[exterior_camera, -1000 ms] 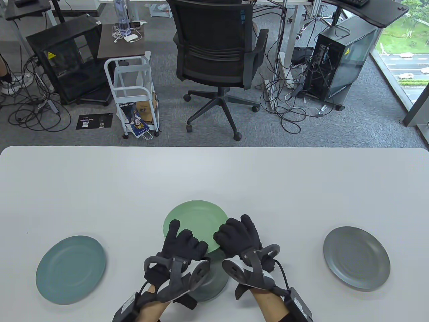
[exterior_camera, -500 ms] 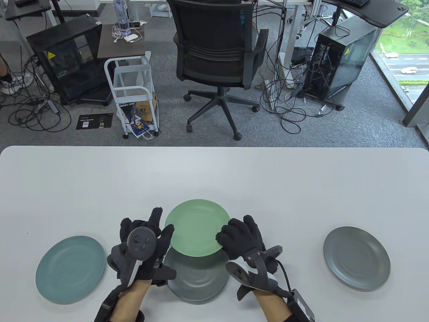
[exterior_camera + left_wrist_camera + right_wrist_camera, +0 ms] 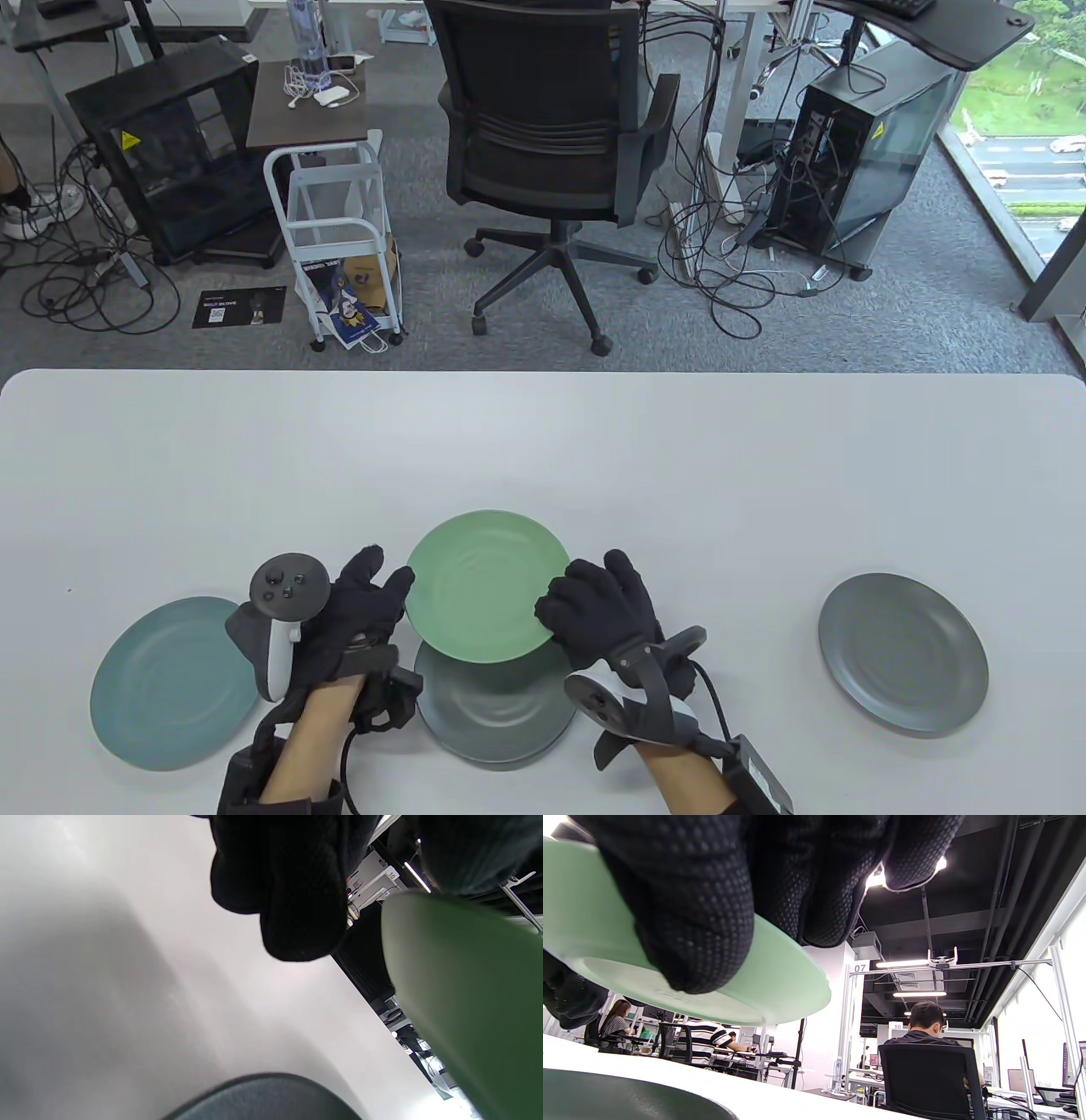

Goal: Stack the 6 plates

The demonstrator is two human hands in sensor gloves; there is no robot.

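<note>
A light green plate (image 3: 484,586) hangs tilted above a stack of dark grey-green plates (image 3: 496,713) at the table's near middle. My right hand (image 3: 585,603) grips the green plate's right rim, with fingers (image 3: 691,921) under it (image 3: 780,984). My left hand (image 3: 373,594) is spread open just beside the plate's left rim, holding nothing; whether it touches the rim I cannot tell. In the left wrist view, its fingers (image 3: 297,899) hang left of the green plate (image 3: 466,993), with the stack (image 3: 263,1099) below. A teal plate (image 3: 178,683) lies at the left and a grey plate (image 3: 904,654) at the right.
The white table (image 3: 543,441) stretches bare behind the plates to its far edge. An office chair (image 3: 551,127), a small cart (image 3: 339,246) and computer towers stand on the floor beyond that edge.
My left hand has let go of the green plate, moved left and turned palm-in beside it. My right hand kept hold, and the plate shifted slightly left over the stack.
</note>
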